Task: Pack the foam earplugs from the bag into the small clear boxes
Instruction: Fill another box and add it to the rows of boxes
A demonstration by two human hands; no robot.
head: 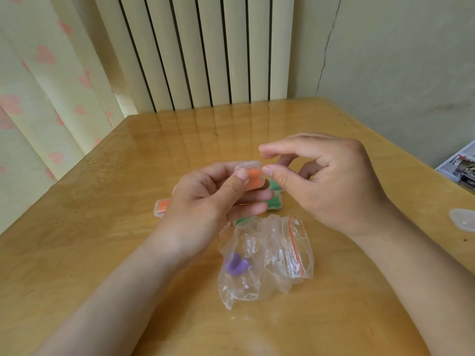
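A: What does the person have in hand?

B: The left hand (205,201) holds a small clear box (250,167) above the table (102,253), thumb on its front and fingers curled beneath it. The orange earplugs (254,178) sit inside.

A: And the right hand?

B: The right hand (334,181) is just beside the box. Its thumb tip is at the box's right edge and its forefinger is stretched out above, clear of the box. The other fingers are loosely curled and hold nothing. Whether the lid is snapped fully down cannot be told from here.

A: So the step is closing it?

B: That seems likeliest. To do it well, the person should grip low on the base so the left thumb does not block the lid, and check that no foam pokes over the rim. Then thumb and forefinger should pinch along the edge until the lid seats all round. Foam springs back, so a plug caught at the rim would likely pop the lid.

A: What's left after that?

B: The bag (272,242) lies crumpled on the table, nearer the person than the hands, with the purple earplugs (236,264) in its lower left corner. A filled orange box (162,206) and some green boxes (276,202) lie under and behind the hands. An empty-looking clear box (462,219) sits at the table's right edge, probably for the purple pair
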